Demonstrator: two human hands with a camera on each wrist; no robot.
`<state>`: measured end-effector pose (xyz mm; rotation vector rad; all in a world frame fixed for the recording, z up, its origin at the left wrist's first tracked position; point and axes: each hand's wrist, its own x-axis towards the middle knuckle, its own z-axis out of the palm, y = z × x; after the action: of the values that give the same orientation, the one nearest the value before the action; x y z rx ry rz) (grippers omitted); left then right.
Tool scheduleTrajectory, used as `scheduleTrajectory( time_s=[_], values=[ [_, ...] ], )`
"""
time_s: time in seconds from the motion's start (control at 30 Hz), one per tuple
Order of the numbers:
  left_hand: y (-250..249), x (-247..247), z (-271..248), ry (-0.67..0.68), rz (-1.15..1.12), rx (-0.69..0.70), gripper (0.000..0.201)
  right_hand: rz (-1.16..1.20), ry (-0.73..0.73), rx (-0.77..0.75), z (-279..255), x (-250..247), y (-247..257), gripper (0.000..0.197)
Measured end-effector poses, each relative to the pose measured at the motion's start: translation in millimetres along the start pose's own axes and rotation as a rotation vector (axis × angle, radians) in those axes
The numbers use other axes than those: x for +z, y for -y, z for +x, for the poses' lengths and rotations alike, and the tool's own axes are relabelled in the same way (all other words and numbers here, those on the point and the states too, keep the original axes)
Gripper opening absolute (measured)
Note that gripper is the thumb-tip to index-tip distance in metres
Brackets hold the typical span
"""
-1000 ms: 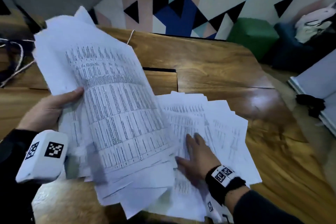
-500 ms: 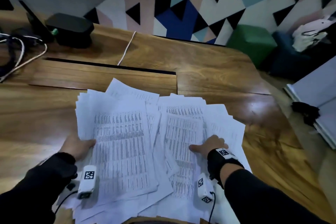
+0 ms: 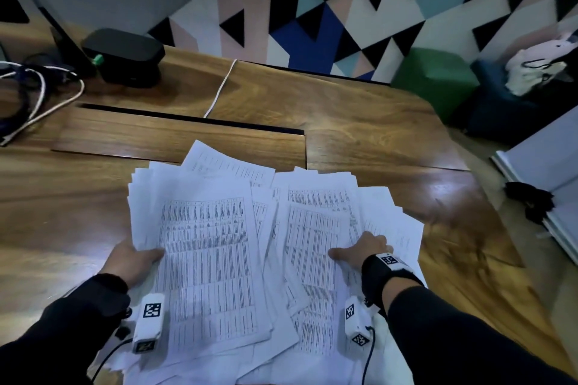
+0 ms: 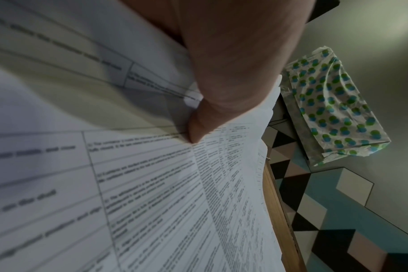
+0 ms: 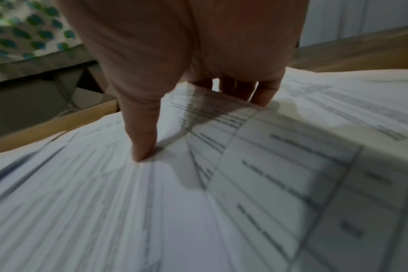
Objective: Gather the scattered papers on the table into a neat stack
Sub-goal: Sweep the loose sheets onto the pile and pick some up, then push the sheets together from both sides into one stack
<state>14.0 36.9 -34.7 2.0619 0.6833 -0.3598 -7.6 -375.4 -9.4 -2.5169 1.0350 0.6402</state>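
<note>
Right hand: fills the upper middle of the view, reaching down onto the papers.
Thumb: stretched down and to the left, tip pressing on a printed sheet.
Fingers: curled over the raised edge of 1 sheet; their tips are hidden behind it.
Papers: white sheets printed with tables, overlapping across the lower view; print is blurred.
Lifted sheet: bows upward on the right, casting a shadow on the sheets below.
Table edge: light wood strip at the left, beyond the papers.
Dotted cloth: white with blue and green dots, upper left corner.
</note>
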Motion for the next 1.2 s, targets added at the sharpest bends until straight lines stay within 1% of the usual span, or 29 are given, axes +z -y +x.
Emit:
scheduleTrajectory(
  time_s=[0.03,0.07,0.1,0.13,0.17,0.2,0.23,0.27,0.3,0.33,0.4,0.43,0.53,0.57,0.63,0.7,0.73,0.8,0.87,0.93,1.0,1.1,1.13,1.17,1.2],
  values=[
    [0.7,0.6,0.7,0.002,-0.004,0.002,0.034,0.069,0.03,-0.027,0.7,2.2,1.0,0.091],
    [1.6,0.7,1.8,0.005,-0.009,0.001,0.033,0.201,0.074,-0.068,-0.3,2.5,2.5,0.095],
    [2.0,1.1,3.0,0.012,-0.021,-0.004,0.032,0.383,0.143,-0.086,1.5,5.4,1.6,0.104],
    [2.3,1.2,3.3,0.022,-0.036,-0.008,0.03,0.542,0.187,-0.084,0.8,6.0,1.2,0.113],
    [2.7,0.7,4.0,0.033,-0.051,-0.009,0.028,0.639,0.235,-0.058,-2.0,5.9,2.3,0.117],
    [3.4,0.9,5.0,0.044,-0.072,-0.012,0.027,0.685,0.289,-0.044,-4.6,7.6,1.8,0.114],
    [4.7,1.2,6.1,0.06,-0.101,-0.017,0.025,0.679,0.329,-0.044,-12.2,7.6,3.5,0.1],
    [4.9,1.6,7.0,0.076,-0.132,-0.016,0.025,0.653,0.342,-0.043,-18.4,8.4,4.9,0.08],
    [4.8,1.9,7.6,0.091,-0.154,-0.017,0.025,0.604,0.328,-0.066,-20.4,11.1,5.0,0.068],
    [4.0,2.1,7.8,0.101,-0.174,-0.017,0.027,0.573,0.283,-0.128,-20.2,11.8,4.8,0.054],
    [3.0,1.2,9.2,0.134,-0.219,-0.02,0.027,0.596,0.158,-0.25,-24.4,-5.0,2.4,0.015],
    [1.1,0.3,8.3,0.164,-0.243,-0.014,0.024,0.613,0.081,-0.291,-19.2,-15.0,-1.2,0.006],
    [-10.3,2.0,-0.2,0.24,-0.31,0.006,0.011,0.724,-0.156,-0.403,-17.8,-67.2,-13.3,0.013],
    [-13.0,4.6,-1.9,0.25,-0.329,0.001,0.011,0.804,-0.193,-0.432,-16.4,-81.2,-15.2,0.013],
    [-13.7,13.1,-0.6,0.244,-0.325,0.003,0.012,1.048,-0.176,-0.49,-17.9,-104.3,-15.6,0.01],
    [-7.2,21.2,7.7,0.218,-0.284,-0.018,0.023,1.353,-0.049,-0.517,-22.5,-120.8,-9.2,0.019],
    [-5.3,24.3,9.0,0.215,-0.276,-0.031,0.028,1.478,0.048,-0.508,-25.1,-126.3,-3.9,0.026],
    [-1.0,28.5,12.7,0.237,-0.279,-0.041,0.031,1.593,0.255,-0.466,-30.0,-126.6,10.1,0.041],
    [-0.4,31.0,13.2,0.266,-0.263,-0.051,0.033,1.56,0.404,-0.399,-39.0,-112.1,27.6,0.053],
    [-0.9,31.0,12.6,0.284,-0.252,-0.06,0.034,1.505,0.472,-0.38,-55.4,-99.2,46.1,0.057],
    [-2.6,29.2,12.0,0.289,-0.277,-0.077,0.034,1.507,0.522,-0.425,-70.8,-101.0,59.9,0.056],
    [-4.3,26.6,6.5,0.285,-0.245,-0.082,0.037,1.542,0.585,-0.592,-91.9,-129.7,71.4,0.048],
    [-6.1,26.7,4.3,0.272,-0.228,-0.083,0.04,1.533,0.618,-0.624,-93.9,-135.8,74.2,0.046],
    [-7.9,25.8,2.0,0.253,-0.193,-0.093,0.044,1.49,0.626,-0.626,-94.8,-137.3,77.7,0.046],
    [-8.0,25.5,2.2,0.237,-0.157,-0.102,0.054,1.42,0.603,-0.59,-90.5,-131.1,81.6,0.047]
  ],
)
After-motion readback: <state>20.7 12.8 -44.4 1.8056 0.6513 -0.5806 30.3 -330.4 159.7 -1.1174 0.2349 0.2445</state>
